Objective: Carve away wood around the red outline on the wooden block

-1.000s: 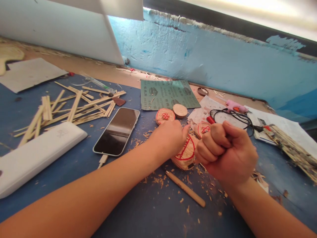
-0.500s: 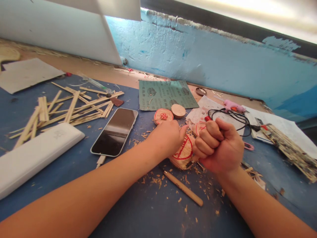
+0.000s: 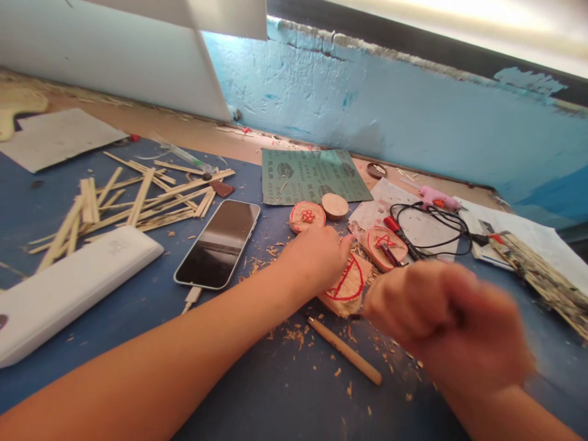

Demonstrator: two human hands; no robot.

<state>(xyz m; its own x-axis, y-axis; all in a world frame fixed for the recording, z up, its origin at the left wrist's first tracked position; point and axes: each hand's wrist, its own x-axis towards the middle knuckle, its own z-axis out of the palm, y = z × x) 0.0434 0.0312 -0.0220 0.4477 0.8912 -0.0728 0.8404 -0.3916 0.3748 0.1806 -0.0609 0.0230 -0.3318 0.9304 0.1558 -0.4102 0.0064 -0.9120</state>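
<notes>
Red-marked wood piece (image 3: 350, 283) against left fingers (image 3: 345, 244), right fingers (image 3: 394, 300) (blurred, curled) near.

Your blue counter (image 3: 275, 398) is strewn with wood shavings (image 3: 296, 335), and a slim wooden rod (image 3: 346, 352) lies in front of you — just short of the red-marked wood piece (image 3: 351, 286). To your left lie a phone (image 3: 218, 245), a long white case (image 3: 78, 294) and scattered sticks (image 3: 141, 197); farther back — a green sheet (image 3: 316, 177) behind a plain wood round (image 3: 335, 206).
</notes>
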